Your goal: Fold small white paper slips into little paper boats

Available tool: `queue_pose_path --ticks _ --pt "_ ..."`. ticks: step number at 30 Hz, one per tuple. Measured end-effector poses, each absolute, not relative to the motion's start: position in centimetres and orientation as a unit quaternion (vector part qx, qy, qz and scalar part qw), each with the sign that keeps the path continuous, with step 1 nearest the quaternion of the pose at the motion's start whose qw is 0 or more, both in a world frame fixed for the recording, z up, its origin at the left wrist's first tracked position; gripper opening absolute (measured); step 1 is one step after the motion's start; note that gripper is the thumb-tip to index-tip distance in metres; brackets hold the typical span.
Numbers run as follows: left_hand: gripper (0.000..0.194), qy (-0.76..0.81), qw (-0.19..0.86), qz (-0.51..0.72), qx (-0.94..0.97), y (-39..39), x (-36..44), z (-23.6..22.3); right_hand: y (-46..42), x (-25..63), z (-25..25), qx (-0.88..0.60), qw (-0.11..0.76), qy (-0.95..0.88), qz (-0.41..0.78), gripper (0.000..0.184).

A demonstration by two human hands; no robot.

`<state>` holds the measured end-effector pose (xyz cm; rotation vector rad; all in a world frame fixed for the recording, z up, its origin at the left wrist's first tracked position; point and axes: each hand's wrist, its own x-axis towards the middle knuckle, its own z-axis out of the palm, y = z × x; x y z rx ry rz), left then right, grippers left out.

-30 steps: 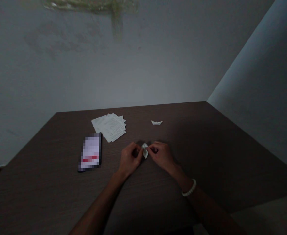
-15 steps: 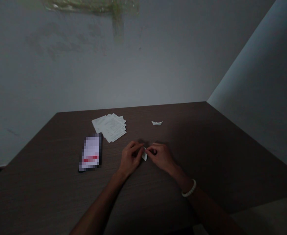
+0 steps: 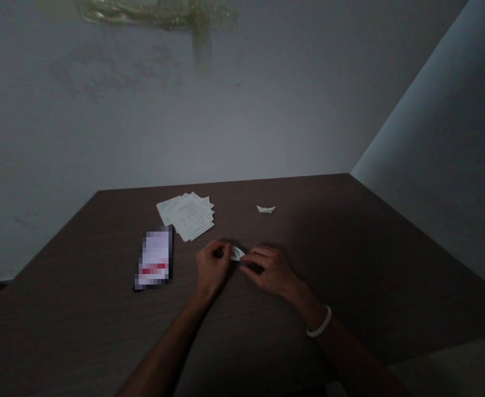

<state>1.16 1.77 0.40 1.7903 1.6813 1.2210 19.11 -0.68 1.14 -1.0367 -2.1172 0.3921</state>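
Between my hands is a small piece of folded white paper [image 3: 237, 253], just above or on the table; I cannot tell which. My left hand [image 3: 214, 268] pinches its left end between thumb and fingertips. At its right end, the fingertips of my right hand [image 3: 269, 270] touch or nearly touch the paper, with the thumb apart below them. A white beaded bracelet circles my right wrist. Farther back on the table stands a small white paper boat [image 3: 266, 209].
A fanned stack of printed paper sheets [image 3: 186, 216] lies at the back left of the dark brown wooden table [image 3: 333, 242]. In front of it is a phone-like device [image 3: 154, 258] with a blurred screen. Grey walls [image 3: 242, 127] border the back and right.
The folded paper has turned from pointing toward me to lying more sideways. My left hand has moved slightly left with it, and my right thumb has come away from the fingers.
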Motion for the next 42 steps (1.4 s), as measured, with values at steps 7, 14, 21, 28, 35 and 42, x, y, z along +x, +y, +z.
queue_pose_path --ticks 7,14,21,28,35,42 --pt "0.027 0.614 0.217 0.435 0.621 1.7 1.3 0.9 0.0 19.4 0.3 -0.421 0.362 -0.819 0.144 0.017" --pt "0.033 0.612 0.232 0.427 0.623 1.6 1.0 0.8 0.7 21.2 0.7 -0.459 0.338 -0.806 0.16 0.019" --pt "0.032 0.61 0.246 0.415 0.629 1.6 1.1 0.9 4.4 26.8 1.2 -0.519 0.325 -0.778 0.14 0.016" --pt "0.032 0.6 0.241 0.418 0.638 1.7 1.0 0.8 9.5 30.3 0.7 -0.521 0.298 -0.783 0.162 0.016" --pt "0.032 0.601 0.227 0.411 0.647 1.6 1.0 0.7 12.6 30.4 -0.4 -0.479 0.287 -0.812 0.172 0.016" --pt "0.031 0.608 0.237 0.405 0.641 1.6 1.0 0.9 14.0 30.4 -0.4 -0.462 0.278 -0.825 0.168 0.017"
